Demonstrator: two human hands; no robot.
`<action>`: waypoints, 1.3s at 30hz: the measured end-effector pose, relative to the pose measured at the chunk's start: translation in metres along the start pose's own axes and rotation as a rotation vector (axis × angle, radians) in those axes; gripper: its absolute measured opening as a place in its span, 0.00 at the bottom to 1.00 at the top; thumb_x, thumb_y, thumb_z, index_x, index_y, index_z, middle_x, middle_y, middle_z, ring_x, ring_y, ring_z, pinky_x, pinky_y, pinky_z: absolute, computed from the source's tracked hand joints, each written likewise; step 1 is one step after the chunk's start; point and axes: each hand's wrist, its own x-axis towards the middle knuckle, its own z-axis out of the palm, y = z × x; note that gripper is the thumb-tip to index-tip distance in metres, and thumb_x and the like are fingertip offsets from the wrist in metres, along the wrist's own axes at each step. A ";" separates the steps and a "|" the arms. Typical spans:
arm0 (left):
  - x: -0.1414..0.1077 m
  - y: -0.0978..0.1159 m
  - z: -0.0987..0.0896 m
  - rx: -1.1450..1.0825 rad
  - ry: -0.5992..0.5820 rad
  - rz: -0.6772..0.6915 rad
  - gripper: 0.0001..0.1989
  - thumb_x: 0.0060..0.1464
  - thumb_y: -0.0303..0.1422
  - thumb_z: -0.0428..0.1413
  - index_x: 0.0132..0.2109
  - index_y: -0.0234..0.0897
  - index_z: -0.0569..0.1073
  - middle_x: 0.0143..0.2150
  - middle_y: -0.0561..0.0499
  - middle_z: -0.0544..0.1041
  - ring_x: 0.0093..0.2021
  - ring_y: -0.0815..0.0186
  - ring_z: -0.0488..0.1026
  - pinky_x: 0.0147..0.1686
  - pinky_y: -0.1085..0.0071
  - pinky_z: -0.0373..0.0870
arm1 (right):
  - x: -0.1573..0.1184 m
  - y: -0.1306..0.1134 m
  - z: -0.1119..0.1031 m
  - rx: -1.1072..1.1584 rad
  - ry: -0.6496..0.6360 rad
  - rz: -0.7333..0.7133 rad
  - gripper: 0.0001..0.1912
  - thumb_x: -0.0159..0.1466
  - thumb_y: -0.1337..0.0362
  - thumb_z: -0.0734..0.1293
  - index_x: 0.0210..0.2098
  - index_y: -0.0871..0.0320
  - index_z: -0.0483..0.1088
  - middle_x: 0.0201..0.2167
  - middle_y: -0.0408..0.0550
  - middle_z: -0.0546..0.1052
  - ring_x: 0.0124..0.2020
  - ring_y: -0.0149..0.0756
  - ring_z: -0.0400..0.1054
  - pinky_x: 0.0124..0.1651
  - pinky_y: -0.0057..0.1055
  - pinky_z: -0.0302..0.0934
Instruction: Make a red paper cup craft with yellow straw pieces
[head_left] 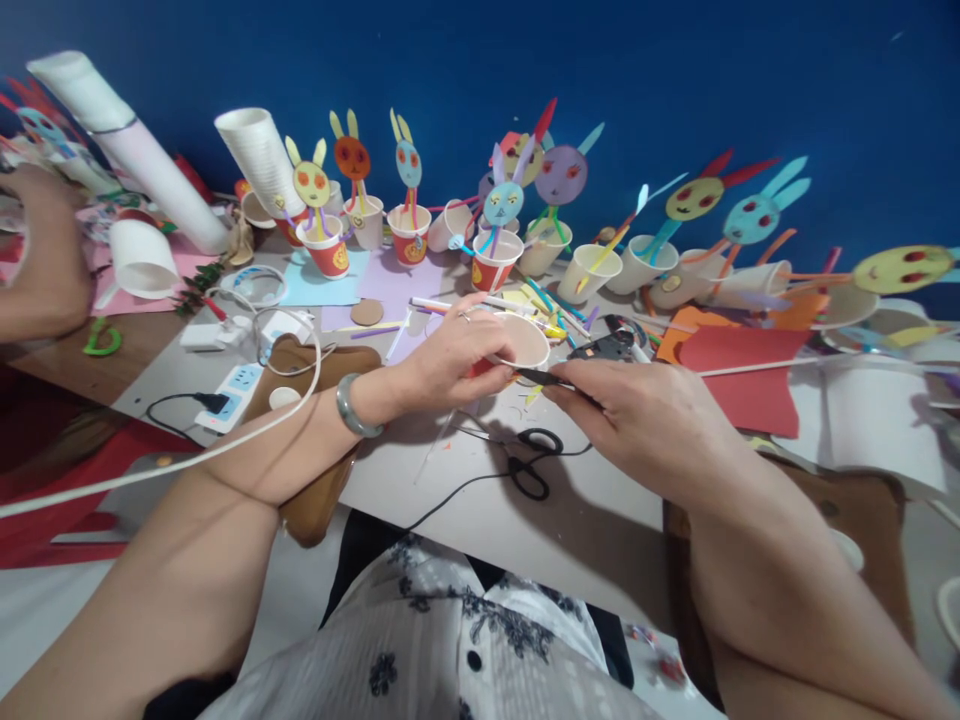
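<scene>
In the head view, my left hand (466, 352) is closed round the left side of a paper cup (525, 338) and pinches at its rim. My right hand (630, 410) is closed on a thin black-handled tool (544, 376), whose tip points left to the fingers of my left hand, in front of the cup. What the tip touches is too small to tell. Black-handled scissors (534, 462) lie on the table just below both hands. Colourful pens and sticks (559, 308) lie behind the cup.
Paper cups with rabbit-faced figures (491, 262) line the back by the blue wall. A power strip (234, 392) and white cable stand at left, red paper (742, 375) and a white roll (885, 420) at right. Another person's arm (49, 250) reaches in at far left.
</scene>
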 end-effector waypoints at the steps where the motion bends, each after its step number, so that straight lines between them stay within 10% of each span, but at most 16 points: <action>1: 0.000 0.000 0.000 0.001 -0.004 -0.010 0.09 0.64 0.35 0.51 0.34 0.41 0.69 0.30 0.54 0.75 0.36 0.64 0.71 0.60 0.56 0.61 | 0.000 0.000 0.000 -0.001 0.002 0.000 0.17 0.72 0.56 0.58 0.40 0.55 0.77 0.31 0.47 0.82 0.28 0.38 0.71 0.31 0.32 0.50; 18: -0.002 -0.006 0.006 0.033 0.155 0.014 0.09 0.65 0.37 0.52 0.36 0.40 0.70 0.32 0.51 0.75 0.39 0.62 0.70 0.49 0.60 0.66 | 0.002 0.001 0.004 0.015 0.132 -0.011 0.20 0.74 0.56 0.57 0.40 0.57 0.77 0.34 0.50 0.83 0.31 0.39 0.75 0.32 0.32 0.55; 24: -0.005 -0.004 0.003 0.078 0.404 -0.171 0.12 0.64 0.42 0.56 0.36 0.39 0.74 0.38 0.47 0.74 0.43 0.61 0.70 0.48 0.59 0.69 | 0.002 -0.002 0.000 0.045 0.216 0.086 0.20 0.72 0.54 0.58 0.44 0.58 0.78 0.25 0.49 0.78 0.24 0.38 0.70 0.28 0.32 0.52; 31: -0.004 -0.004 0.010 -0.360 0.388 -0.423 0.13 0.64 0.43 0.56 0.35 0.39 0.68 0.24 0.58 0.64 0.24 0.72 0.61 0.27 0.71 0.62 | 0.009 -0.010 0.015 0.043 0.329 0.133 0.21 0.72 0.51 0.59 0.46 0.61 0.74 0.21 0.46 0.74 0.22 0.37 0.67 0.27 0.30 0.51; 39: -0.004 -0.001 0.020 -0.668 0.303 -0.535 0.12 0.59 0.38 0.60 0.35 0.37 0.67 0.31 0.54 0.72 0.28 0.72 0.73 0.28 0.74 0.72 | 0.012 -0.017 0.030 -0.084 0.390 0.142 0.18 0.73 0.54 0.59 0.47 0.61 0.73 0.27 0.51 0.80 0.25 0.38 0.71 0.27 0.31 0.47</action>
